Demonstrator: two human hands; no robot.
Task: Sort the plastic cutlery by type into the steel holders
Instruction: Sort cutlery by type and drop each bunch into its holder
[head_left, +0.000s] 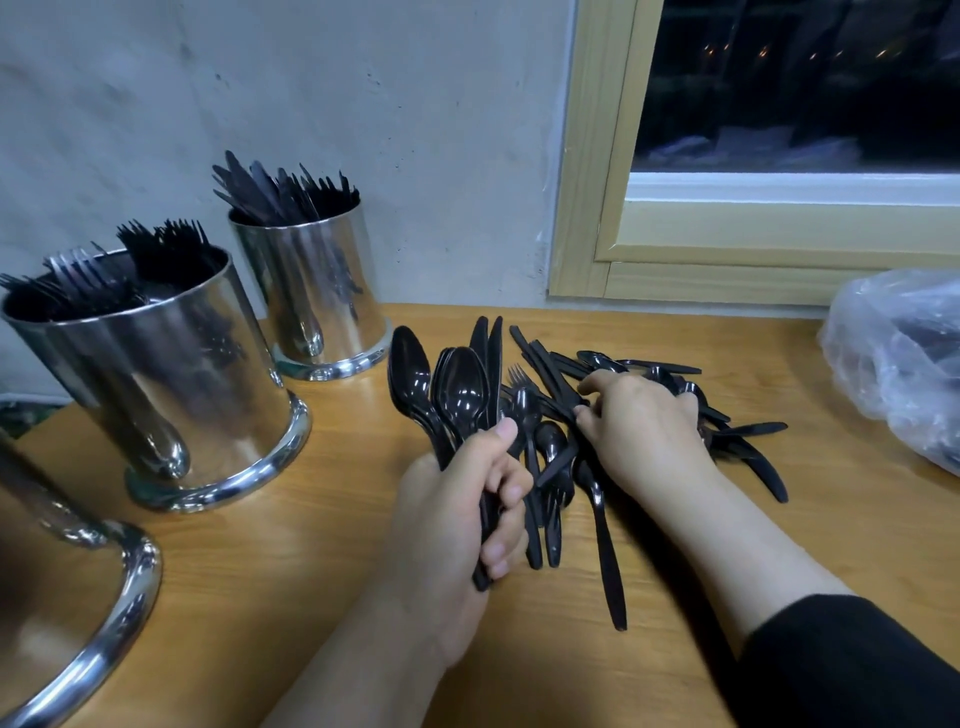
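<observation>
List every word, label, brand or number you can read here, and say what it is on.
None: no readable text anywhere in this view.
Steel holders: plain polished metal, only reflections.
Black plastic cutlery: any moulded marks too small to tell.
Clear plastic bag: no print visible.
Window frame and wall: bare.

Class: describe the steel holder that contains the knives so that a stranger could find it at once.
Start at the grey wall left of the window. The knife holder stands against it on the table, farthest back. Its neighbour, the fork holder, is wider and shows tines, not blades.
</observation>
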